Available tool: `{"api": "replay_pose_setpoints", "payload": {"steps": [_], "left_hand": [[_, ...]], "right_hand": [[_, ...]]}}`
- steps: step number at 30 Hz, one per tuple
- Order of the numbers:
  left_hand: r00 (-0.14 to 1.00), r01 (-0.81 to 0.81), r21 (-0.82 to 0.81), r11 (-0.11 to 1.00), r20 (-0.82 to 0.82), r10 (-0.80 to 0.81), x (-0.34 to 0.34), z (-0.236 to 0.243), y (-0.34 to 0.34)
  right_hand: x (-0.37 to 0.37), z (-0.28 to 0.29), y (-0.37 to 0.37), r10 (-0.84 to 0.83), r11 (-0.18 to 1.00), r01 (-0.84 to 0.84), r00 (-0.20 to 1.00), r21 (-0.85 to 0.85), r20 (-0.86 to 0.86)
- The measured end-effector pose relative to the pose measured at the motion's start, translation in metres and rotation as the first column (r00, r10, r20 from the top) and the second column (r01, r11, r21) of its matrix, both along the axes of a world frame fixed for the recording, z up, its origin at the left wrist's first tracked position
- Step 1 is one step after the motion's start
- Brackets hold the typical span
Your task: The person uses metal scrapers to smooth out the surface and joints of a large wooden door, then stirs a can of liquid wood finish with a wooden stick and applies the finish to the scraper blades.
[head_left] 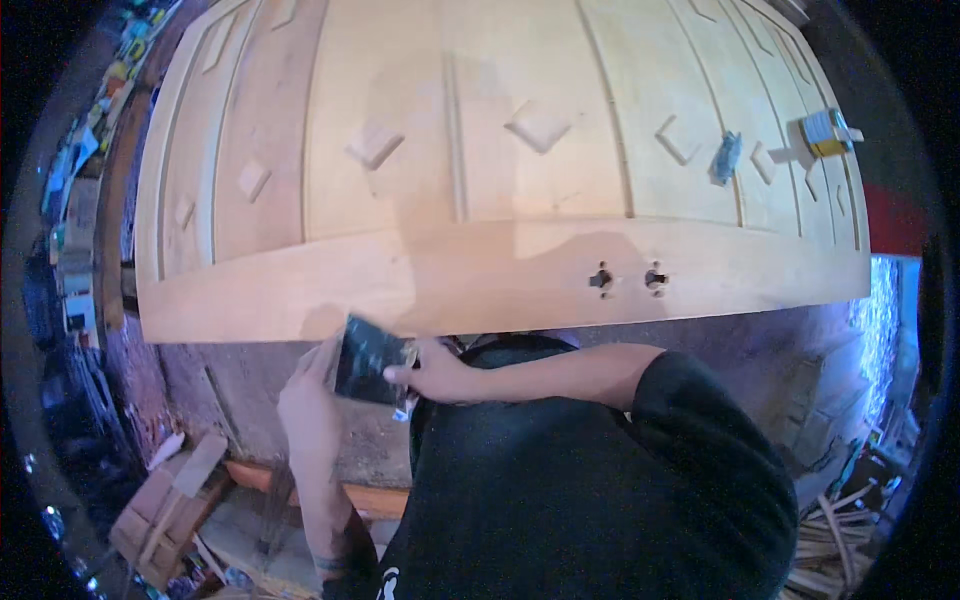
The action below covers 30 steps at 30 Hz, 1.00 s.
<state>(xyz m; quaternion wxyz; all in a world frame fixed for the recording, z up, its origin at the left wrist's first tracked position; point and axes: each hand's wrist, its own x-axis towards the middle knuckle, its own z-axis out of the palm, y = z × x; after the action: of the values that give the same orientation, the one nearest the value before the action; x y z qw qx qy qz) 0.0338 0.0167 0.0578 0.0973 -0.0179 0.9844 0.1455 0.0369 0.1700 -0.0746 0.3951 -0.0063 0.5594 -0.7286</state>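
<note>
A dark, flat, square sheet [368, 355], perhaps abrasive paper, is held upright at the near edge of a pale wooden door [520, 265]. My left hand [310, 390] grips the sheet's left side with bent fingers. My right hand [440, 368] holds its right side, thumb over the face; a small shiny piece shows below that hand, too unclear to name. The door lies flat with raised diamond shapes and two cut-outs near its front edge.
A crumpled blue cloth or bag [728, 158] and a blue-yellow tin [823, 135] lie on the door's right side. Cluttered goods [80, 250] line the far left. Wood offcuts [170, 500] lie at lower left, loose strips [830, 540] at lower right.
</note>
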Motion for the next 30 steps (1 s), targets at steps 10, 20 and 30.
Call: {"api": "replay_pose_setpoints", "payload": {"steps": [10, 20, 30], "left_hand": [[0.975, -0.057, 0.447, 0.893, -0.169, 0.146, 0.006, 0.004, 0.009], [0.939, 0.09, 0.152, 0.984, -0.342, -0.033, -0.046, -0.02, 0.105], [0.96, 0.226, 0.097, 0.969, -0.189, -0.205, -0.043, -0.036, 0.14]], "right_hand": [[-0.021, 0.035, 0.102, -0.158, 0.986, 0.161, 0.984, 0.036, -0.085], [-0.043, 0.081, 0.176, -0.381, 0.916, 0.38, 0.924, -0.131, 0.019], [-0.062, 0.06, 0.2, -0.596, 0.771, 0.636, 0.745, -0.048, 0.3]]}}
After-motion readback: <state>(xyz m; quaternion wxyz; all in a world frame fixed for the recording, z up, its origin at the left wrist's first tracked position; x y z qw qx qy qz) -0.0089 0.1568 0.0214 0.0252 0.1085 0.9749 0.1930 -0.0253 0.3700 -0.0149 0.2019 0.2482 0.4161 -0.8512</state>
